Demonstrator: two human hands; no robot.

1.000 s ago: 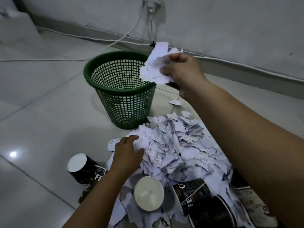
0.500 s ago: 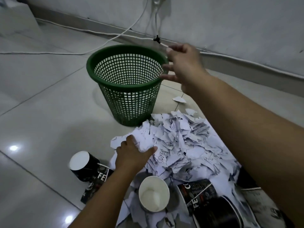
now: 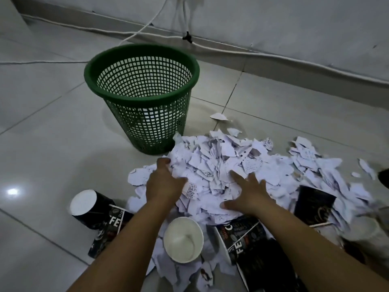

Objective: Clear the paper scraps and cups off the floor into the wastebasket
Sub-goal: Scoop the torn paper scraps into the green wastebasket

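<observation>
Since the earlier frames the right hand [image 3: 249,192] has come down from the rim of the wastebasket [image 3: 141,95], where it let go of a wad of paper, and now lies on the near right of the pile of paper scraps [image 3: 227,165] with its fingers spread wide and flat, holding nothing. Meanwhile the left hand [image 3: 165,182] stays at the pile's left edge, its fingers curled into the scraps and gripping a bunch of them.

Upright on the tiled floor [image 3: 52,127], the green mesh wastebasket stands just beyond the pile, its base touching the far edge of the scraps. One loose scrap [image 3: 218,116] lies apart on the floor to the right of the wastebasket.

Between the two forearms stands an upright white cup [image 3: 183,239], open mouth up, resting on scraps. To the left, a black cup [image 3: 90,205] lies on its side with its white inside facing the camera, beside a flattened printed cup [image 3: 109,228]. More dark printed cups [image 3: 242,232] lie at the near right, partly under paper, and another dark cup [image 3: 313,203] sits on the right among the scraps.

White cables [image 3: 147,26] run along the base of the far wall.
</observation>
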